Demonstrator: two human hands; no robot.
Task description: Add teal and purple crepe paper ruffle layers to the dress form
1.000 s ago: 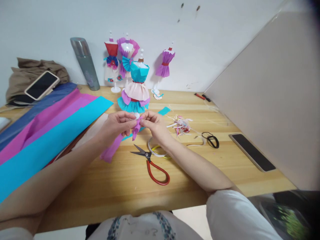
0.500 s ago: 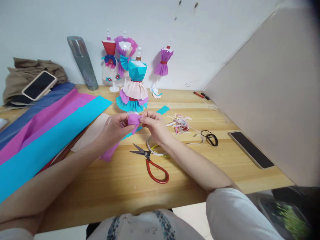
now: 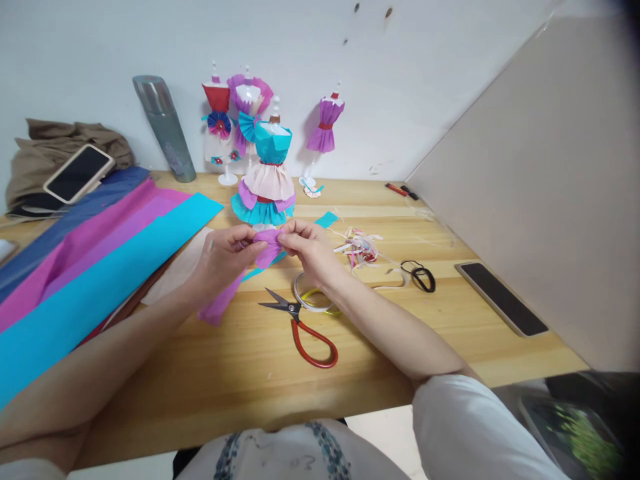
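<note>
Between my two hands is a piece of purple crepe paper [image 3: 269, 249], gathered at its upper edge. My left hand [image 3: 231, 250] pinches its left side between thumb and fingers. On the other side, my right hand [image 3: 306, 243] grips it with thumb and forefinger. A purple strip [image 3: 219, 305] lies under my left wrist, and I cannot tell whether it joins the held piece. Just beyond the hands stands a small mannequin in a turquoise, pale pink and purple paper dress [image 3: 270, 170]. Scissors with red handles [image 3: 300, 323] lie nearer to me, blades apart.
Coloured paper sheets [image 3: 110, 277] spread across the left side. Several more dressed mannequins [image 3: 326, 127] and a flask [image 3: 167, 130] stand along the wall. Rolls of tape [image 3: 311, 298], paper scraps [image 3: 361, 248], a black band [image 3: 425, 279] and a phone [image 3: 503, 299] lie to the right.
The purple paper has turned from a rounded fold into a flatter piece hanging down between my fingers. Both hands stay in nearly the same place.
</note>
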